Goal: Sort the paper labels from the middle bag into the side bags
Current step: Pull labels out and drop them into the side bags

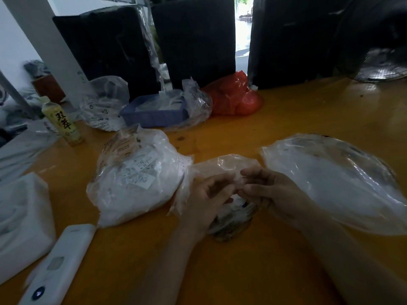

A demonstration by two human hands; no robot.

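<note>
The middle bag (222, 165), small and clear, lies on the orange table in front of me with paper labels (233, 219) bunched at its near end. My left hand (208, 198) and my right hand (267, 191) meet over it, fingers curled, pinching the thin plastic at the bag's mouth between them. To the left sits a full clear side bag (136, 179) packed with white printed labels. To the right lies a larger clear side bag (334, 179), flatter, with white contents.
A white remote-like device (58, 265) and a white foam block (22, 219) lie at the near left. A yellow drink bottle (62, 119), a blue basket (154, 111), more clear bags and a red bag (235, 95) stand at the back, before black boxes (193, 40).
</note>
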